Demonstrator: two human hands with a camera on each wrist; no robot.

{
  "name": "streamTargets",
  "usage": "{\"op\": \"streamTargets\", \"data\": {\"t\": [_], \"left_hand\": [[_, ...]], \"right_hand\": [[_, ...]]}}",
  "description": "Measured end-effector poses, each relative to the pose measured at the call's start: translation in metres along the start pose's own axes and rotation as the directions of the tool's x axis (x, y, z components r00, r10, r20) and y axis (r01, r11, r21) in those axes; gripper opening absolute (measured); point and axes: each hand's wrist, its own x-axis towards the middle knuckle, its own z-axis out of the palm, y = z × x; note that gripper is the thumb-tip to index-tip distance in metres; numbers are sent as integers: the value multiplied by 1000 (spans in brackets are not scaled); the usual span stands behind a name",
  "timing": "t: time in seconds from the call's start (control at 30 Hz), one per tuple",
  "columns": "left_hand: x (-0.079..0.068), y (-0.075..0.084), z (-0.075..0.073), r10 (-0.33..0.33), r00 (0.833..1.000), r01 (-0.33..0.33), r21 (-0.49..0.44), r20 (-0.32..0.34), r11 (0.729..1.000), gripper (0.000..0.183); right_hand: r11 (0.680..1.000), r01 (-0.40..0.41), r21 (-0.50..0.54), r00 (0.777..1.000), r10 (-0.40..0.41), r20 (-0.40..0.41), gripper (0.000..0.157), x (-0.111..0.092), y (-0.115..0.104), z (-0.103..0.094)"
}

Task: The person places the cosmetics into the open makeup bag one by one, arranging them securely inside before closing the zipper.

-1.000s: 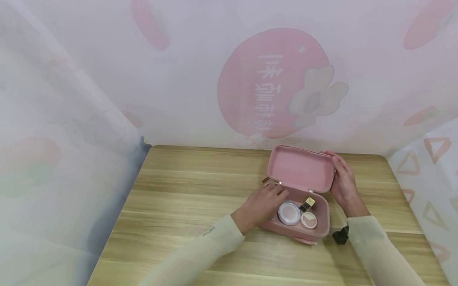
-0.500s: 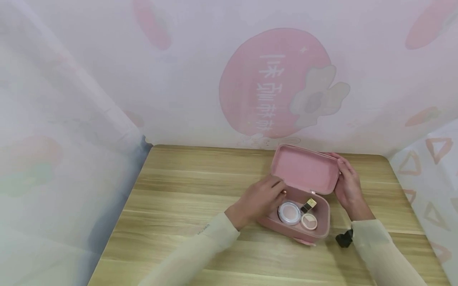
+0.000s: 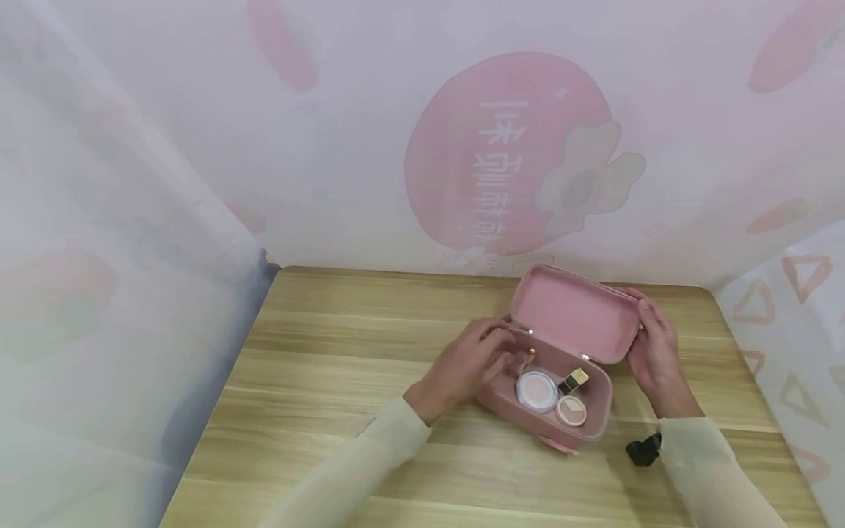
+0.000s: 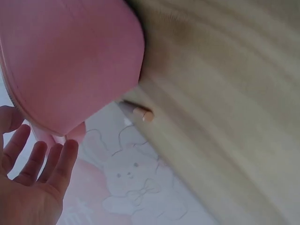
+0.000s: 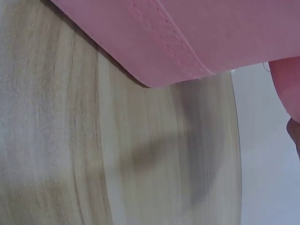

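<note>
A pink cosmetic case [image 3: 508, 414] stands open on the table. My right hand [image 3: 653, 356] holds the right edge of its raised lid [image 3: 576, 308]; the right wrist view catches only a sliver of that hand. My left hand [image 3: 465, 363] is at the left rim with bent, spread fingers, and in the left wrist view it appears empty beside the rim. Near those fingertips, inside the case, is a small gold-ended item [image 3: 531, 355], partly hidden. Also inside are a round compact [image 3: 537, 391], a black-and-gold lipstick-like tube [image 3: 573, 380] and a round three-shade palette [image 3: 571, 411].
A slim stick with a copper-coloured end [image 4: 144, 114] lies on the table behind the case. A small black object [image 3: 643, 449] shows at the right cuff. The wooden table [image 3: 330, 381] meets printed curtains [image 3: 343, 183] at the back and sides.
My left hand has drawn back left and its fingers have spread; the gold-ended item now shows in the case. The lid and right hand have shifted right, and the case has turned slightly.
</note>
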Motion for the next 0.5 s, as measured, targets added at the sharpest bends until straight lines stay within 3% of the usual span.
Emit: {"op": "streamTargets", "data": {"t": [0.23, 0.5], "left_hand": [[-7, 0, 8, -111, 994, 111, -129, 10, 985, 25], [-12, 1, 18, -244, 967, 253, -257, 67, 933, 37]], "right_hand": [[998, 35, 47, 999, -35, -12, 33, -5, -3, -4], [993, 48, 112, 998, -43, -45, 32, -13, -10, -10]]}}
